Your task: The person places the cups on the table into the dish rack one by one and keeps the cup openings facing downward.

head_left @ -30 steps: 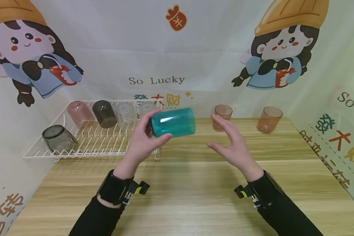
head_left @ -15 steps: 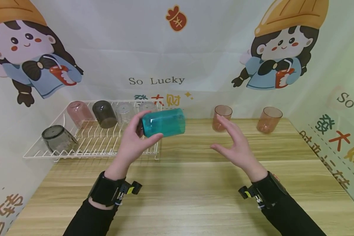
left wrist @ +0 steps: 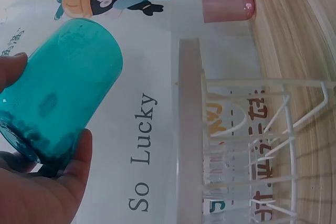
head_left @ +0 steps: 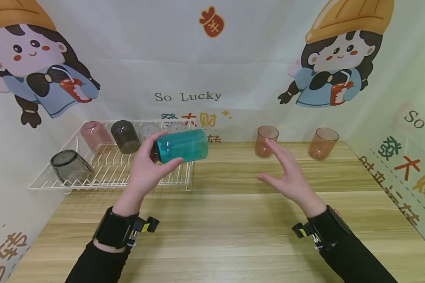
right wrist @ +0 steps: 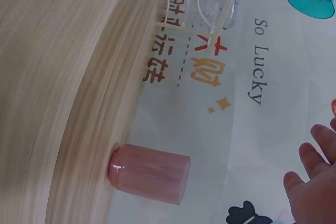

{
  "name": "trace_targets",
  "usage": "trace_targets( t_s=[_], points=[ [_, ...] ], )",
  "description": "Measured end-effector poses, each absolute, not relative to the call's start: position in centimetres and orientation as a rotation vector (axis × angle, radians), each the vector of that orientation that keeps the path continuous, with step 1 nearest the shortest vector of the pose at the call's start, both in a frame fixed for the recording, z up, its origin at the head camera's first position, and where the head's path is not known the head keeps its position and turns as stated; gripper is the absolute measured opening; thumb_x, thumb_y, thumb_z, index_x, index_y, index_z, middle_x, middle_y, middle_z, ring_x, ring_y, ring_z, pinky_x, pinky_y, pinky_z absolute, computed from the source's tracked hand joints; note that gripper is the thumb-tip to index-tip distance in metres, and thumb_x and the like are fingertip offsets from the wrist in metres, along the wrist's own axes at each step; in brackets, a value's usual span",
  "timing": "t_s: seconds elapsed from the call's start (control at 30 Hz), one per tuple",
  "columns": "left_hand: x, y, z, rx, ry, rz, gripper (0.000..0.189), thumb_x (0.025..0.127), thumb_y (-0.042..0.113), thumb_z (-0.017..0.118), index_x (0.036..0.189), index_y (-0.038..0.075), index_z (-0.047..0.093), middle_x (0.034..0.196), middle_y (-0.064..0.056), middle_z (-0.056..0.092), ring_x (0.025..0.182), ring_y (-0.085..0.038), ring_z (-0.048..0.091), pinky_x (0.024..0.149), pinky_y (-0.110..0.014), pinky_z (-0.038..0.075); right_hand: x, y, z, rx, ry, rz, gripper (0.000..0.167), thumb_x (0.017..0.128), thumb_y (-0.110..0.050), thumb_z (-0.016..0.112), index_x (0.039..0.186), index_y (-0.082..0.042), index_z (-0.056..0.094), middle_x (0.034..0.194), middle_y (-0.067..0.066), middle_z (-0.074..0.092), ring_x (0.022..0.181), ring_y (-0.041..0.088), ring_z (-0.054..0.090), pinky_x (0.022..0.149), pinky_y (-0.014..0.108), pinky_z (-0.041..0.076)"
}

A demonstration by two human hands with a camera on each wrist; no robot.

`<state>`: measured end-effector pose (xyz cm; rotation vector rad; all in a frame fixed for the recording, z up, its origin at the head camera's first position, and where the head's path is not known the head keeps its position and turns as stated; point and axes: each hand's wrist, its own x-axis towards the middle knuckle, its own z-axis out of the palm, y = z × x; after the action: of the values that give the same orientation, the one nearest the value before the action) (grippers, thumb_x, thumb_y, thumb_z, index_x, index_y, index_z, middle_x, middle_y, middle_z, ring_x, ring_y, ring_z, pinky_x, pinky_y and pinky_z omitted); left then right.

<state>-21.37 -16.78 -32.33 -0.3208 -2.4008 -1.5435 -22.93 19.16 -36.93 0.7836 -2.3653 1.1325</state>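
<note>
A teal see-through cup [head_left: 184, 146] lies on its side in the air, its mouth facing right. My left hand [head_left: 145, 167] grips it near the base, thumb below and fingers behind; the left wrist view shows the teal cup [left wrist: 68, 82] between thumb and fingers. Behind and below it is the white wire rack [head_left: 109, 182]. My right hand [head_left: 290, 177] hovers over the table with thumb and fingers spread, holding nothing. The nearest thing to it is a pink cup [head_left: 263, 147], standing upright behind the fingertips; the right wrist view has this pink cup [right wrist: 149, 174] apart from the hand.
On the rack sit a pink cup [head_left: 96, 135], a dark grey cup [head_left: 125, 137] and clear cups [head_left: 148, 129], upside down. A grey glass [head_left: 71, 167] leans at the rack's left end. Another pink cup [head_left: 323, 144] stands at the back right of the wooden table [head_left: 226, 236], before a printed cloth.
My left hand has carried the teal cup leftward, from right of the rack to in front of its right part. The right hand has drifted slightly right, staying spread.
</note>
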Motion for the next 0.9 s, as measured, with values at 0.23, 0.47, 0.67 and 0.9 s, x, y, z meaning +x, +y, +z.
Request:
trace_targets(
  t_s=[0.23, 0.47, 0.67, 0.9],
  points=[
    [-21.3, -17.9, -32.3, -0.298, -2.402, -1.478, 0.074, 0.087, 0.015, 0.078, 0.149, 0.007, 0.040, 0.143, -0.016, 0.046, 0.120, -0.031, 0.054, 0.095, -0.029, 0.050, -23.1, 19.7, -37.3, 0.796, -2.363, 1.123, 0.092, 0.075, -0.003, 0.085, 0.153, -0.002, 0.035, 0.158, 0.023, 0.034, 0.143, 0.044, 0.033, 0.115, 0.065, 0.026],
    [-21.3, -19.3, -32.2, -0.259, -2.412, -1.402, 0.075, 0.087, 0.017, 0.078, 0.150, 0.006, 0.039, 0.145, -0.018, 0.045, 0.119, -0.033, 0.052, 0.090, -0.020, 0.046, -23.2, 20.1, -37.5, 0.786, -2.387, 1.127, 0.091, 0.076, -0.002, 0.084, 0.153, 0.000, 0.036, 0.158, 0.025, 0.033, 0.144, 0.046, 0.030, 0.115, 0.068, 0.023],
    [-21.3, -20.7, -32.1, -0.193, -2.443, -1.363, 0.077, 0.088, 0.021, 0.077, 0.152, 0.008, 0.037, 0.146, -0.019, 0.043, 0.120, -0.034, 0.051, 0.088, -0.020, 0.045, -23.3, 20.5, -37.8, 0.771, -2.425, 1.093, 0.091, 0.077, -0.004, 0.084, 0.153, 0.000, 0.035, 0.158, 0.026, 0.032, 0.143, 0.047, 0.030, 0.115, 0.068, 0.024],
    [-21.5, -22.0, -32.4, -0.132, -2.472, -1.376, 0.078, 0.090, 0.024, 0.075, 0.154, 0.009, 0.034, 0.148, -0.022, 0.041, 0.125, -0.038, 0.049, 0.098, -0.043, 0.050, -23.6, 20.9, -38.1, 0.760, -2.460, 1.049, 0.093, 0.076, -0.007, 0.085, 0.154, -0.002, 0.034, 0.158, 0.025, 0.032, 0.144, 0.047, 0.030, 0.116, 0.067, 0.023]
  ],
)
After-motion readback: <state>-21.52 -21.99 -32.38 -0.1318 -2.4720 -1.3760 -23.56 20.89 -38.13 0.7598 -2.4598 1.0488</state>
